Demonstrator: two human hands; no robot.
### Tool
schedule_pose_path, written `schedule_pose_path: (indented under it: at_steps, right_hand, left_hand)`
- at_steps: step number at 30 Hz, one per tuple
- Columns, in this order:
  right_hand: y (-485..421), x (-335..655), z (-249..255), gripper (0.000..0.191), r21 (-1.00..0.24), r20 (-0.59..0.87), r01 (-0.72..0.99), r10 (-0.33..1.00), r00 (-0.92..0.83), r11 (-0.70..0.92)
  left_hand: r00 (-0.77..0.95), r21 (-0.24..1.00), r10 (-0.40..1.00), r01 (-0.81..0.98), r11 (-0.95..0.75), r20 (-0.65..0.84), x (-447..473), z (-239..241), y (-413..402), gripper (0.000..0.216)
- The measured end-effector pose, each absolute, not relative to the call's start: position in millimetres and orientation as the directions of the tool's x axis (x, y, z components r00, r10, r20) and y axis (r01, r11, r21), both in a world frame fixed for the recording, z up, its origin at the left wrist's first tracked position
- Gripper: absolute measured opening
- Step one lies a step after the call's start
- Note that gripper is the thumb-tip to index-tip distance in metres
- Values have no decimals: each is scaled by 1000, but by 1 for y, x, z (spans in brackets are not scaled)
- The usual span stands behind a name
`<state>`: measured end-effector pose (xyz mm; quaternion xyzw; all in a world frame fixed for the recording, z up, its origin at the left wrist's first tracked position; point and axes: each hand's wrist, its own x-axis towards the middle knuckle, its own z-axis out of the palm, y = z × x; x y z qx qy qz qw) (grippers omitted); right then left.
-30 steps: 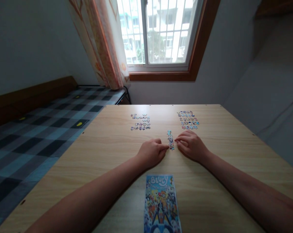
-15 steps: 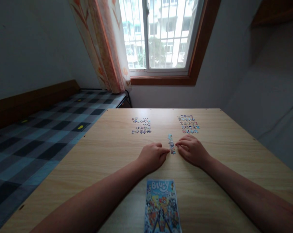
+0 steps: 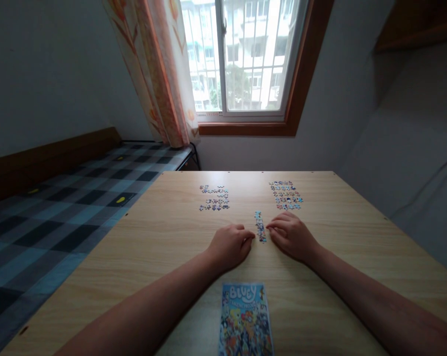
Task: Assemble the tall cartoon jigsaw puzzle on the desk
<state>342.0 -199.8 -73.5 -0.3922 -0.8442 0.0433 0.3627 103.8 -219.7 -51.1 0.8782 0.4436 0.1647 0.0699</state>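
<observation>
A narrow strip of joined jigsaw puzzle pieces (image 3: 260, 227) lies on the wooden table (image 3: 164, 232), between my two hands. My left hand (image 3: 232, 245) rests just left of the strip's near end, a small gap away. Its fingers are curled, with thumb and forefinger drawn together; whether a small piece sits between them I cannot make out. On the other side, my right hand (image 3: 292, 235) lies with loosely bent, partly spread fingers, their tips close to the strip's right edge. Nothing shows in that hand.
Loose puzzle pieces (image 3: 215, 203) lie in rows at the far left, and more puzzle pieces (image 3: 286, 194) at the far right. A colourful "Bluey" picture sheet (image 3: 245, 321) lies nearest me. Beyond the table's left edge stands a bed with a checked cover (image 3: 67, 207); a window (image 3: 253, 59) is ahead.
My left hand has drawn back slightly left from the strip, its forefinger now bent towards the thumb. My right hand stays beside the strip. The whole view has shifted slightly downward in the frame.
</observation>
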Motion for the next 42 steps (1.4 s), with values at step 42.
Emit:
schedule_pose_path:
  at_steps: [42]
  right_hand:
    - [-195,337,-76,16,-366,626,615,674,-392,698]
  left_hand:
    - [72,-51,911,997,-57,407,95,-71,-126,48]
